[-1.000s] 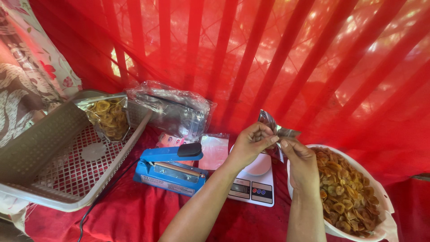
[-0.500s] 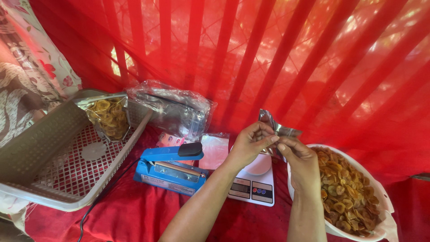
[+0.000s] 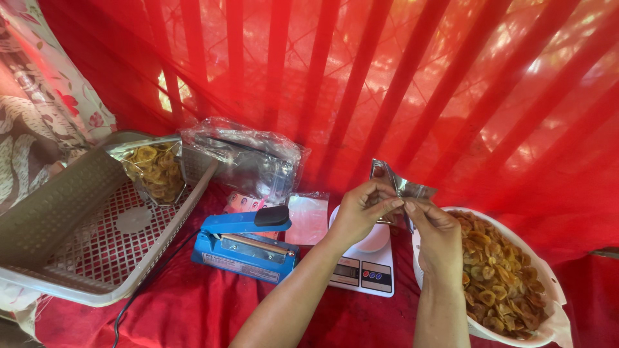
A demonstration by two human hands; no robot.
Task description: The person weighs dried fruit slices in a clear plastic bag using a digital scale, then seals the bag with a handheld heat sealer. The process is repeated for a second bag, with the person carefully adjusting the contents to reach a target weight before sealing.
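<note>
pinching a small silver pouch (image 3: 396, 190) above the white scale (image 3: 364, 267), both the left hand (image 3: 361, 212) and right hand (image 3: 435, 229) are closed on its mouth; it could be torn if pulled unevenly.

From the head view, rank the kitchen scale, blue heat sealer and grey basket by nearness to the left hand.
1. Kitchen scale, directly under the left hand.
2. Blue heat sealer, to its left.
3. Grey basket, far left on the cloth.
</note>
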